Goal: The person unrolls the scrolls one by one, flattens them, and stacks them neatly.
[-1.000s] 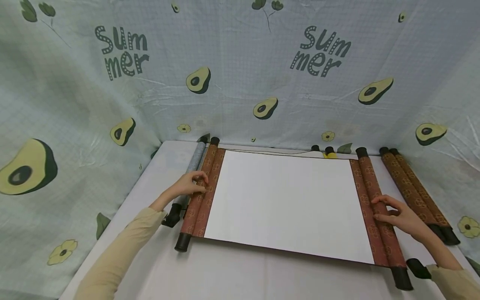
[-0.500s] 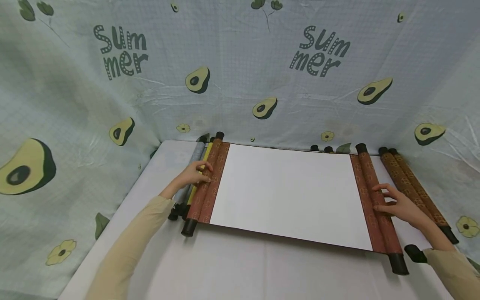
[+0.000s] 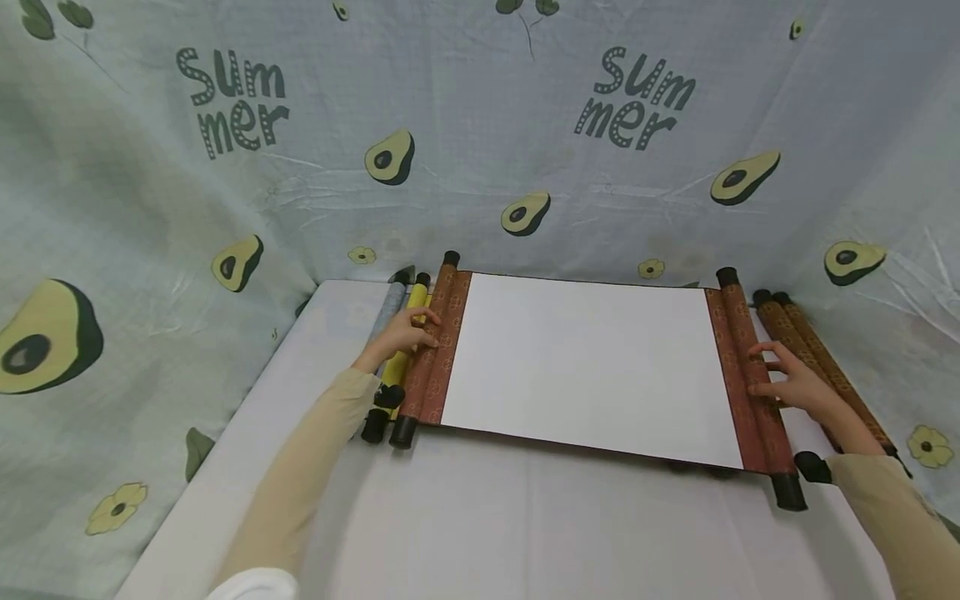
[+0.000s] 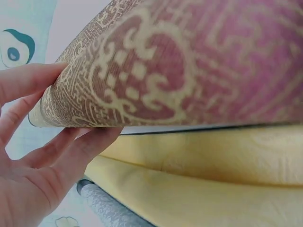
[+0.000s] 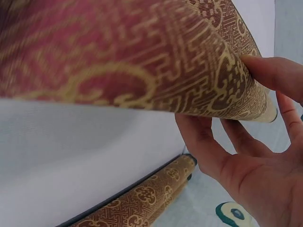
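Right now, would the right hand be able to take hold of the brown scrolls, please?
Probably not without letting go: the right hand grips the open scroll. Otherwise the way looks free, with the brown scrolls close by on the right.

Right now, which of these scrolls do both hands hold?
The rust-red patterned scroll, its white sheet spread between the left hand and right hand; the grey roll, yellow rolls and brown rolls beside it are in neither hand.

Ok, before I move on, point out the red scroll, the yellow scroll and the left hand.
Red scroll [image 3: 592,367]: head view, on its unrolled white middle.
Left hand [image 3: 400,335]: head view, on the back of the hand.
Yellow scroll [image 3: 395,367]: head view, on its roll.
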Available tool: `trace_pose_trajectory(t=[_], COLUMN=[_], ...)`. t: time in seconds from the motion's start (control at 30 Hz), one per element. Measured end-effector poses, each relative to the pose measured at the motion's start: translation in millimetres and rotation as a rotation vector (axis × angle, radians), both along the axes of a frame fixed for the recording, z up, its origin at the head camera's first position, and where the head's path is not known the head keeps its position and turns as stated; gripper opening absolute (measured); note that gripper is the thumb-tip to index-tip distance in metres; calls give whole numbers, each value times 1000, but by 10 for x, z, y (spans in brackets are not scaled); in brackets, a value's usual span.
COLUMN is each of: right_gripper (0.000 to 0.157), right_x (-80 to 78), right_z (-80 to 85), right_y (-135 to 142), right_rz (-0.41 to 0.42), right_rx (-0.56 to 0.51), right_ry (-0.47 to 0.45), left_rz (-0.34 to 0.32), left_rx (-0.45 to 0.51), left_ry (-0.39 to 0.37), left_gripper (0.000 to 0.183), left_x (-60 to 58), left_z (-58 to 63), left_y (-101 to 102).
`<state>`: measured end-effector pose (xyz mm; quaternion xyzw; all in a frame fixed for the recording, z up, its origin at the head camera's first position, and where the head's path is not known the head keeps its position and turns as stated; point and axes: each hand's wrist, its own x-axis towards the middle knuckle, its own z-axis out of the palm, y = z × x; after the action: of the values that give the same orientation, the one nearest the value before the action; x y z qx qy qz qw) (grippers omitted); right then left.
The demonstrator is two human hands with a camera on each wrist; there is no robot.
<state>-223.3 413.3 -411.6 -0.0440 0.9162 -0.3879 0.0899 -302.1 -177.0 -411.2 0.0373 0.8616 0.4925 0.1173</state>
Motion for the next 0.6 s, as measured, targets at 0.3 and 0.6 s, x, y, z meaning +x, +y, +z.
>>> trace_pose_trajectory(t=[0.3,0.6], right_gripper=[58,67], right_x=[-152,-433], right_z=[9,-170], right_y=[-5,85], right_rz=[-42,-88], right_rx=[0,-31], right_ry=[-33,-91], left_rz=[73,156], left_rx=[99,60], left_ry=[-48,66], left_gripper=[40,37], left_x=[-80,-107], left_z=[-60,-210], left_y=[71,74])
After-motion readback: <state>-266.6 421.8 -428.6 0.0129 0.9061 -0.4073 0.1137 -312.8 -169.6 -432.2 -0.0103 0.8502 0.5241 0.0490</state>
